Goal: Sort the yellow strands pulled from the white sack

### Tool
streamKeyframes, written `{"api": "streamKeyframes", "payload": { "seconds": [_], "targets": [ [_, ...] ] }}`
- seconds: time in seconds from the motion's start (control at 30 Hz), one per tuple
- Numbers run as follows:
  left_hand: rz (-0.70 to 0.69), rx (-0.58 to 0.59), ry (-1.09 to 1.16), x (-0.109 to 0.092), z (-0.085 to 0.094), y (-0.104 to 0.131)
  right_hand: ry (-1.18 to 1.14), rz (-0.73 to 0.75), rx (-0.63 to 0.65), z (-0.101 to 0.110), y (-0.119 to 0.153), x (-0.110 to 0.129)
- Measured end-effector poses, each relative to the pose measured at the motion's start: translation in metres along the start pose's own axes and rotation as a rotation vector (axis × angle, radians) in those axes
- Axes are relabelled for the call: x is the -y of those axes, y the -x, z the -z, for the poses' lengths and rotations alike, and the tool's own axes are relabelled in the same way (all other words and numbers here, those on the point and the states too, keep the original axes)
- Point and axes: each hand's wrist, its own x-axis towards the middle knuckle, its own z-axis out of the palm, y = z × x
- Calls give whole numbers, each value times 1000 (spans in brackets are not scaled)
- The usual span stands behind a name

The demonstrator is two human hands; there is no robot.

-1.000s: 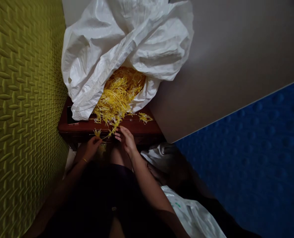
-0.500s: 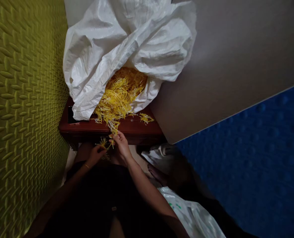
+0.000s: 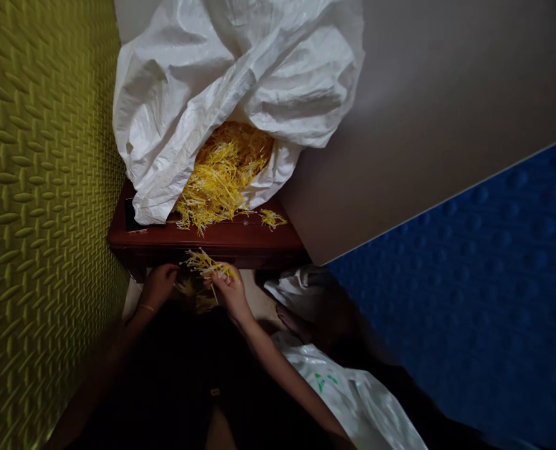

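My right hand is closed on a bunch of thin yellow-and-white stringy sprigs, just in front of the table edge. To its left, my left hand has its fingers drawn together; what they hold, if anything, is too dark to make out. Dim yellow sprigs lie low between the hands, over my lap. Beyond both hands, a heap of the same stringy pieces spills from the mouth of a large white woven sack. A small loose clump lies right of the heap.
The sack rests on a reddish-brown table, with a dark phone-like object at its left. Yellow textured padding rises at left. A grey panel and blue surface are at right. A white plastic bag sits lower right.
My right hand has drawn a bunch of sprigs away from the heap toward me. My left hand has moved left, apart from the right. The view has shifted slightly.
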Motion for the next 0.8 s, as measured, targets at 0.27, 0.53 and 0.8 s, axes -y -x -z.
{"api": "streamKeyframes", "payload": {
  "seconds": [0.27,0.53,0.8],
  "targets": [
    [-211,-189,107,-92,13,13,204,205,-104,-3,-21,12],
    [-86,1,337,-107,-14,10,664,526,-2,-16,-11,30],
    [70,80,793,-94,-16,5,412,377,-86,-18,-18,27]
  ]
}}
